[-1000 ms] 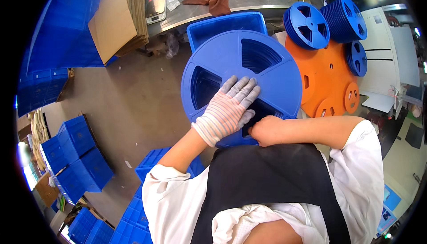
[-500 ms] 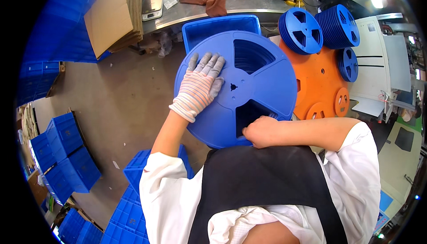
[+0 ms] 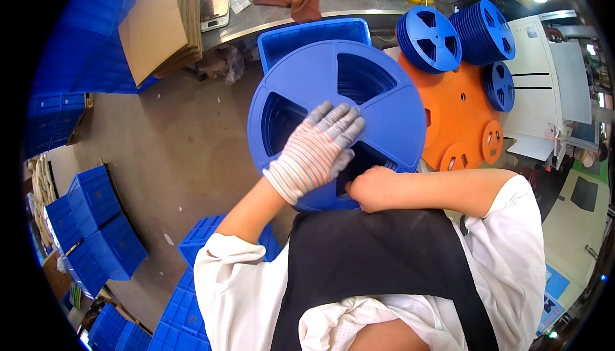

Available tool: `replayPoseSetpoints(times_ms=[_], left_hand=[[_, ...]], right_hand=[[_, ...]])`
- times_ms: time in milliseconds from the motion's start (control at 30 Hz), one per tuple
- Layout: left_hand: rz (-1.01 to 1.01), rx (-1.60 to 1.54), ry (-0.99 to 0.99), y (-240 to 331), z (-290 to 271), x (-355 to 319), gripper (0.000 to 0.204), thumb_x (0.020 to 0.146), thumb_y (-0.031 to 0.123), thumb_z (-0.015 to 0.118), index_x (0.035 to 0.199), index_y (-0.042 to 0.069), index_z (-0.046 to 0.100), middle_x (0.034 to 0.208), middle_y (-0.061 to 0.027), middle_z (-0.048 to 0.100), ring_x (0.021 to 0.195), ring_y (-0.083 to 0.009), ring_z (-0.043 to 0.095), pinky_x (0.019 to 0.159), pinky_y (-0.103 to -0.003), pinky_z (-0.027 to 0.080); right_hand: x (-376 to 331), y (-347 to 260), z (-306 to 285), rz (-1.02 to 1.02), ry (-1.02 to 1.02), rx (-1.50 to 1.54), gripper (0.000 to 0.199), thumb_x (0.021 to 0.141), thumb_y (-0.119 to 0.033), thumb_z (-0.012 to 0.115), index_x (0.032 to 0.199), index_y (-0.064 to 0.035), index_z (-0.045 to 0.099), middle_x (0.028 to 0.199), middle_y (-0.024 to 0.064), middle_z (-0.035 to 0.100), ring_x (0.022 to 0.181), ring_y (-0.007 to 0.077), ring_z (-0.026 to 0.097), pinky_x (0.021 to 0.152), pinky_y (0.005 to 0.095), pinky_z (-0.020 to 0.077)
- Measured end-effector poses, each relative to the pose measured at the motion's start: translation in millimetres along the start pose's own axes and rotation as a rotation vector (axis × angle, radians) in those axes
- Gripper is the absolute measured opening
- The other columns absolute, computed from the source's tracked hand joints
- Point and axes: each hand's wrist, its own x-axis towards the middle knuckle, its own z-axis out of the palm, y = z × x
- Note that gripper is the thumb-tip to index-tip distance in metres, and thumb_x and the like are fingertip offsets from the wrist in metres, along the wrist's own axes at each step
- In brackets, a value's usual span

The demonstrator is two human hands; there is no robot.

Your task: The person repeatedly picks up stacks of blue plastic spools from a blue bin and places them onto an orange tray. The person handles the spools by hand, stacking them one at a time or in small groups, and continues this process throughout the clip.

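A large blue plastic reel (image 3: 384, 104) with wedge-shaped cutouts lies in front of me. Layered blue edges show through the cutouts, so several such reels appear stacked beneath. My left hand (image 3: 320, 143), in a striped grey-tipped glove, rests on the reel's face near its hub with fingers stretched out. The hub hole is covered by that hand. My right hand (image 3: 373, 189) is bare and closed at the near cutout, close to my black apron (image 3: 378, 242). Its fingertips are hidden, and I cannot make out what they hold.
A blue bin (image 3: 314, 34) stands behind the reel, before a metal workbench (image 3: 269, 15) with a brown cloth (image 3: 298, 0). Smaller blue reels (image 3: 428, 40) sit on an orange disc (image 3: 458, 111) at right. Cardboard sheets (image 3: 154, 27) and blue crates (image 3: 96, 207) stand at left.
My left hand has slid right and toward me, from the reel's left part to near its hub, uncovering the left cutout. My right hand stays at the near cutout.
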Motion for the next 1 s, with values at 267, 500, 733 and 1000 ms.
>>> replayPoseSetpoints(times_ms=[267,500,733,1000], left_hand=[[-0.143,0.234,-0.027,-37,-7,2,0.052,0.085,0.021,0.054,0.133,0.003,0.05,0.138,-0.0199,0.05,0.133,-0.0363,0.043,0.116,-0.047,0.026],[-0.617,0.629,-0.008,-111,-12,-44,0.042,0.097,0.034,0.044,0.13,0.011,0.056,0.14,-0.0118,0.053,0.132,-0.0294,0.046,0.114,-0.046,0.026],[-1.002,-0.13,0.439,-149,21,-199,0.05,0.103,0.036,0.035,0.14,0.005,0.048,0.145,-0.0144,0.048,0.138,-0.031,0.039,0.113,-0.035,0.032],[-1.326,-0.667,0.587,-72,105,-244,0.054,0.103,0.039,0.041,0.138,-0.002,0.048,0.141,-0.0155,0.051,0.133,-0.0244,0.046,0.11,-0.031,0.034]], right_hand=[[0,-2,5,0.017,-0.006,-0.004,0.025,0.077,-0.016,0.064,0.098,-0.0031,0.068,0.096,0.0165,0.071,0.095,0.0329,0.069,0.079,0.0425,0.0536],[-3,-8,0,-0.003,-0.012,-0.009,0.025,0.076,-0.015,0.064,0.097,-0.0019,0.067,0.093,0.0166,0.071,0.092,0.0328,0.069,0.078,0.0433,0.0534],[-3,8,8,0.022,0.079,0.116,0.026,0.079,-0.019,0.063,0.097,-0.0001,0.063,0.088,0.021,0.069,0.087,0.0366,0.068,0.078,0.0453,0.0523],[-15,57,-42,0.082,0.175,0.996,0.034,0.076,-0.018,0.072,0.101,0.0027,0.064,0.084,0.0139,0.067,0.074,0.021,0.065,0.075,0.0327,0.0507]])
